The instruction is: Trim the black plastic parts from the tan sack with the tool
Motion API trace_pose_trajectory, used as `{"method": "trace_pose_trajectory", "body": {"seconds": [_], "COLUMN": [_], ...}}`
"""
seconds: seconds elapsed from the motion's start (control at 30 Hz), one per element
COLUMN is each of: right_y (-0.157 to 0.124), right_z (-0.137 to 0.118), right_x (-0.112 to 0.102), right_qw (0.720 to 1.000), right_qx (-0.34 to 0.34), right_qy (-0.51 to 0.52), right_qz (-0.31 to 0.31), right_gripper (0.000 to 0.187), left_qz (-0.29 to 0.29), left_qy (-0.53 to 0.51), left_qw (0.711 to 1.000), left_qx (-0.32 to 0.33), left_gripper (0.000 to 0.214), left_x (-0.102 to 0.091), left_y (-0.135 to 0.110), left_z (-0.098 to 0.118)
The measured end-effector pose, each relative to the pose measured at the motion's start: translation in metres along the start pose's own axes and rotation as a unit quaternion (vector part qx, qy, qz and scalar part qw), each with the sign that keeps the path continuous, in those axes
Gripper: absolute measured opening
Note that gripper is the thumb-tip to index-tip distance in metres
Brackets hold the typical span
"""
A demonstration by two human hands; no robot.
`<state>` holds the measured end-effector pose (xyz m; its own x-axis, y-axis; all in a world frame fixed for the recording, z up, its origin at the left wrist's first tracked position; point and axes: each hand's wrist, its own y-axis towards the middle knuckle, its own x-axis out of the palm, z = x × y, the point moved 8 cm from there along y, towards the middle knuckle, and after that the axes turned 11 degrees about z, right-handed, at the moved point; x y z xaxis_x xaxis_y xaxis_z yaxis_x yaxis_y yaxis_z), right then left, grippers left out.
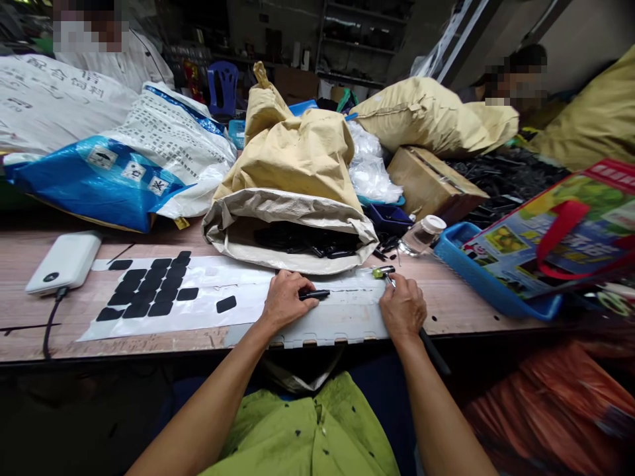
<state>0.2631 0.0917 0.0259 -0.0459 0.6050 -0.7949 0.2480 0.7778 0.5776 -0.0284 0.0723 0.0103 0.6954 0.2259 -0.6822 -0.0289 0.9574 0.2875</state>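
My left hand (288, 301) is closed on a small, long black piece (314, 295), pinched flat above a grey board (332, 324) at the table's front edge. In my right hand (404, 307) is a small hammer (383, 272). Its yellow-green and metal head sticks out past my fingers, and its black handle comes out below the wrist. Just beyond both hands lies the open mouth of a tan sack (292, 198) holding many black pieces (317, 243). To the left, rounded black patches (159, 281) lie in rows on a white sheet (208, 271).
A white power bank (64, 263) with a cable lies at left, before blue-and-white sacks (133, 158). At right stand a clear jar (421, 235), a blue tray (491, 284) with a printed bag (555, 231), and a cardboard box (431, 182). Two people sit farther back.
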Motion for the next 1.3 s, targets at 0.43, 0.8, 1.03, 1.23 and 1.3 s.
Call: {"method": "trace_pose_trajectory", "body": {"seconds": [0.43,0.8,1.03,1.23,1.3], "right_y": [-0.003,-0.003,-0.004,-0.004,-0.004], "right_z": [-0.004,-0.004,-0.005,-0.005,-0.005], "right_x": [0.000,0.000,-0.001,-0.001,-0.001], "right_qw": [1.000,0.999,0.999,0.999,0.999], "right_qx": [-0.022,-0.023,-0.026,-0.024,-0.023], "right_qy": [-0.018,-0.025,-0.027,-0.026,-0.024], "right_qz": [0.003,0.004,0.006,0.008,0.006], "right_gripper": [0.028,0.028,0.028,0.028,0.028], "left_qz": [-0.223,-0.214,-0.205,-0.316,-0.227], "left_qy": [-0.113,0.118,0.217,0.034,-0.043], "left_qw": [0.963,0.970,0.949,0.948,0.971], "left_qx": [0.104,-0.015,-0.099,-0.034,-0.066], "left_gripper": [0.023,0.033,0.039,0.034,0.038], "left_x": [0.000,0.053,0.047,0.030,0.020], "left_y": [-0.116,-0.146,-0.147,-0.121,-0.076], "left_z": [0.063,-0.018,-0.033,0.057,0.066]}}
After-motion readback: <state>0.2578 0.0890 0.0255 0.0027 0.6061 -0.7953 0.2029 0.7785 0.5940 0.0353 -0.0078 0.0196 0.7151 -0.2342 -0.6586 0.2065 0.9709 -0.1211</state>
